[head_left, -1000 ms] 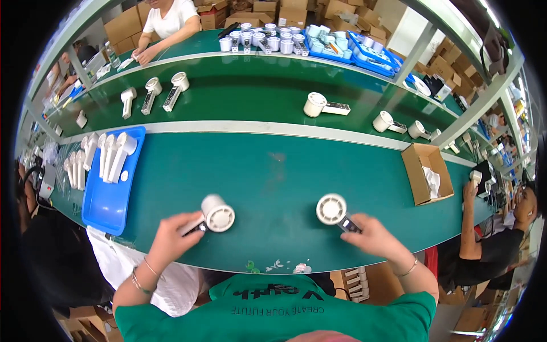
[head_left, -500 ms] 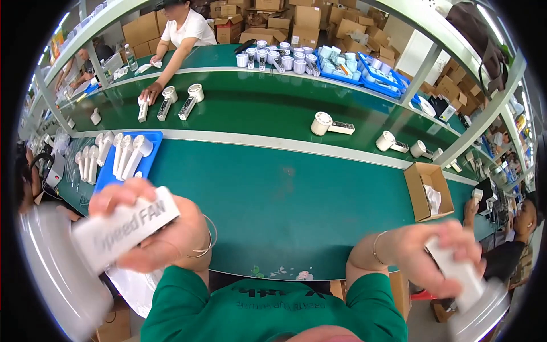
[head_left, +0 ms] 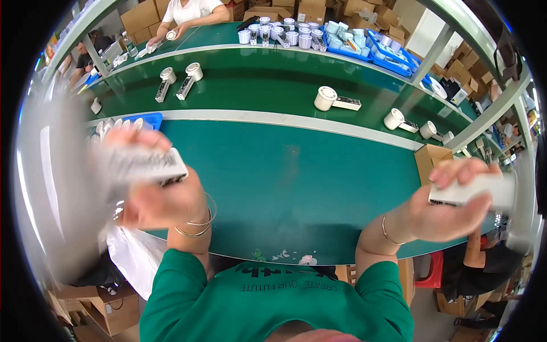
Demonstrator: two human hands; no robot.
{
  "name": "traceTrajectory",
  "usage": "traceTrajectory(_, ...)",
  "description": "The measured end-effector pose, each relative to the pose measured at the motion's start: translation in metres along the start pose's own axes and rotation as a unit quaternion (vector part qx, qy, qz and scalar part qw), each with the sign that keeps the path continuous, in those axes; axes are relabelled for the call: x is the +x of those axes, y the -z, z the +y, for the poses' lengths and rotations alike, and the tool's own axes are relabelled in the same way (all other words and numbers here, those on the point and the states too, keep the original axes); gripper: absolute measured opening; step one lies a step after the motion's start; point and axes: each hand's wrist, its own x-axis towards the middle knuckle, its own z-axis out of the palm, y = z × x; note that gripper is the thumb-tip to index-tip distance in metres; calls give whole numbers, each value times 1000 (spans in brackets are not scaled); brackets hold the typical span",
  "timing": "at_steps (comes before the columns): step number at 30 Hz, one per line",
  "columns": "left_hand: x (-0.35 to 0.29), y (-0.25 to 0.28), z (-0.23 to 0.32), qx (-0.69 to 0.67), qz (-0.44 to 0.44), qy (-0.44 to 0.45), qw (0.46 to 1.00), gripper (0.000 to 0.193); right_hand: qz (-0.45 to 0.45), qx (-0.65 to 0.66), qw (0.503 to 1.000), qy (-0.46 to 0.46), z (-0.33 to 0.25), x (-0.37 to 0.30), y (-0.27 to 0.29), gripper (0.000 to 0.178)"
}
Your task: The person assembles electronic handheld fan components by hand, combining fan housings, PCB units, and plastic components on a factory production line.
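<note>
My left hand (head_left: 162, 196) is raised close to the camera at the left and grips the white handle of a handheld fan (head_left: 139, 165), which is blurred; its round head smears out toward the left rim. My right hand (head_left: 453, 205) is lifted at the right and grips the white handle of a second handheld fan (head_left: 473, 191), whose head blurs toward the right rim. Both hands hang above the green table (head_left: 285, 182), well apart from each other.
A blue tray (head_left: 145, 118) with several white fans sits at the left behind my left hand. An open cardboard box (head_left: 430, 159) stands at the right. More white fans (head_left: 333, 100) lie on the green conveyor behind. Other people work across the line and at both sides.
Both hands picked the fans up from the table and lifted them outward and toward the camera; since half a second ago they have risen a little higher.
</note>
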Motion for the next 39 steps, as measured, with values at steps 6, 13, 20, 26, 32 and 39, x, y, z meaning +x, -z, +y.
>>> traceTrajectory(6, 9, 1, 4, -103, 79, -66, 989, 64, -46, -45, 997, -38, -4, -1, -2, 47)
traceTrajectory(13, 6, -25, 17, -28, -29, 2, 999, 48, -21, 123, 992, -6, -4, -7, 5, 61)
traceTrajectory(20, -11, -42, -14, -208, -127, 198, 950, 40, -111, 139, 939, -295, 48, 6, -27, 32)
traceTrajectory(26, -47, -60, -56, -238, -230, 394, 857, 29, -221, 78, 902, -362, 81, -32, -53, 22)
traceTrajectory(32, -66, -62, -77, -198, -271, 390, 858, 30, -230, 91, 855, -455, 99, -55, -65, 22)
traceTrajectory(39, -73, -57, -106, -166, -274, 485, 814, 29, -238, 82, 824, -508, 117, -72, -66, 22)
